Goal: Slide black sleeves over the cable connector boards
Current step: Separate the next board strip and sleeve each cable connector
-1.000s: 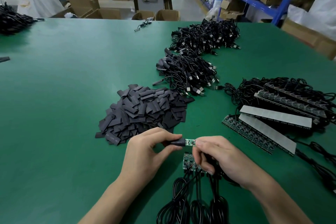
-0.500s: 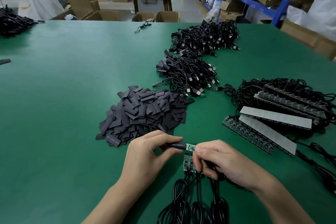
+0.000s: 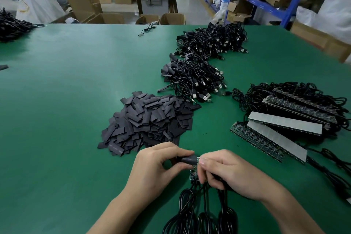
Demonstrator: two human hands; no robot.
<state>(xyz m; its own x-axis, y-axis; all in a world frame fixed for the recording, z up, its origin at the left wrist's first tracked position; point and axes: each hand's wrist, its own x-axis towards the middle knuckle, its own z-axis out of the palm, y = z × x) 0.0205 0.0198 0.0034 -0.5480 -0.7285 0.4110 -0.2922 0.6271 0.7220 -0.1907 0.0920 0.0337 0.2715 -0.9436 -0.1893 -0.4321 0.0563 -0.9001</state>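
My left hand [image 3: 157,167] pinches a black sleeve [image 3: 187,159] between thumb and fingers. The sleeve covers most of a small green connector board [image 3: 198,159]; only the board's right end shows. My right hand [image 3: 228,173] pinches that end of the board, and its lower fingers curl around black cables. More green boards [image 3: 193,175] hang just below, partly hidden by my right fingers. Their coiled black cables [image 3: 199,213] run down to the frame's bottom edge.
A heap of loose black sleeves [image 3: 150,121] lies just beyond my hands. Behind it sit two piles of black USB cables [image 3: 195,80]. At the right are panels of boards with cables [image 3: 284,125]. A green table [image 3: 66,100] carries everything; cartons and shelves stand beyond.
The black sleeve has slid to the right over the connector board, so less green board shows between my hands. Both hands stay close together.
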